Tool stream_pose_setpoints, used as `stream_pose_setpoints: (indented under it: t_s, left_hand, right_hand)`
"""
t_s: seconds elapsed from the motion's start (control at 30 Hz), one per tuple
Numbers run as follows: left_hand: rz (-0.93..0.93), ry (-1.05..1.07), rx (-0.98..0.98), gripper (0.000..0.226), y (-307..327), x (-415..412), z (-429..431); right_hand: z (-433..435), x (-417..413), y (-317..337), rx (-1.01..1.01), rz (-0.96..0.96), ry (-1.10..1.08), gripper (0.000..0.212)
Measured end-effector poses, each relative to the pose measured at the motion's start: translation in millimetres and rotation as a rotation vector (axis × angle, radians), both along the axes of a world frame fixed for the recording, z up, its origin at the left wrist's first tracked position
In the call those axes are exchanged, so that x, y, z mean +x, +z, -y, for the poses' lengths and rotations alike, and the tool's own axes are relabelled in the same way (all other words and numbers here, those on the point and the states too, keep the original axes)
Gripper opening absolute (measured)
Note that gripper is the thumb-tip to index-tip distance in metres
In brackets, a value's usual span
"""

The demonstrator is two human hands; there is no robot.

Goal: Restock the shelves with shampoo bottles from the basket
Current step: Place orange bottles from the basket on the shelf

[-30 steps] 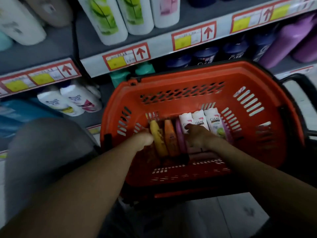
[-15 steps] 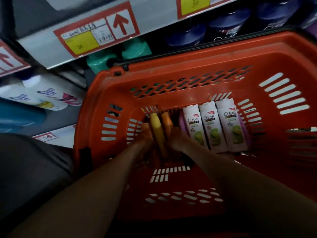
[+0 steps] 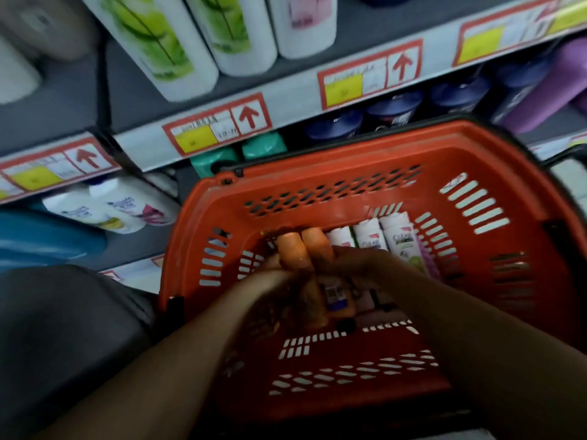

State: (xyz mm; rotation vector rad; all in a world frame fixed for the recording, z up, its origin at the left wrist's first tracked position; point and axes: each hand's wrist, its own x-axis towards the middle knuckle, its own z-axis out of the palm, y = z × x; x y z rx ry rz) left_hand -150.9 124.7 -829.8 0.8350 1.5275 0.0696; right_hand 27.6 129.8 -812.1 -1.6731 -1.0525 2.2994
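An orange plastic basket (image 3: 365, 173) sits in front of the shelves. Inside it, both my hands hold two orange shampoo bottles lifted off the basket floor. My left hand (image 3: 270, 281) grips the left orange bottle (image 3: 290, 250); my right hand (image 3: 359, 265) grips the right orange bottle (image 3: 319, 246), whose label end (image 3: 335, 295) shows below my fingers. Three white Clear bottles (image 3: 370, 238) with green labels lie side by side to the right, a purple bottle (image 3: 427, 258) beside them. The frame is motion-blurred.
Grey shelves (image 3: 295, 100) with red-and-yellow price tags rise behind the basket. They hold tall white and green bottles (image 3: 158, 42), dark blue bottles (image 3: 394, 106), teal caps (image 3: 263, 146), purple bottles (image 3: 552, 87) and white bottles (image 3: 104, 208). My knee in grey fabric (image 3: 63, 328) is at lower left.
Both hands closed around the two orange bottles and raised them from the basket floor. The view tilted back up toward the shelves.
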Motion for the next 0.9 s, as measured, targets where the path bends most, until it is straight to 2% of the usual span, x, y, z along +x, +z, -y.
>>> stream_pose_setpoints:
  t_s: [0.07,0.17,0.3,0.4,0.57,0.73,0.8,0.9]
  left_hand:
    - [0.083,0.005,0.138,0.022,20.3,2.5,-1.2]
    - [0.217,0.076,0.171,0.029,59.6,0.9,-1.7]
    - [0.370,0.075,0.300,0.026,124.3,-11.1,2.6]
    - [0.438,0.039,0.434,0.033,183.1,-23.1,8.4]
    - [0.477,0.018,0.621,0.045,270.2,-41.0,21.4]
    - [0.501,0.038,0.774,0.034,340.7,-60.1,35.1]
    - [0.504,0.036,0.852,0.042,370.9,-71.2,39.7]
    - [0.471,0.044,0.975,0.049,416.8,-90.9,42.9]
  right_hand:
    - [-1.3,8.9,20.1,0.056,0.008,-0.054,0.021]
    - [1.9,19.9,59.9,0.080,0.009,-0.114,0.046]
    - [13.2,16.7,119.1,0.219,-0.120,-0.225,0.045]
    - [27.4,3.8,163.9,0.356,-0.174,-0.296,0.034]
    - [43.6,-22.4,244.6,0.526,-0.252,-0.324,0.037]
    - [48.7,-41.5,315.2,0.721,-0.270,-0.338,0.037]
    - [47.6,-46.2,342.5,0.800,-0.284,-0.344,0.036]
    - [43.6,-52.9,381.9,0.830,-0.402,-0.370,0.038]
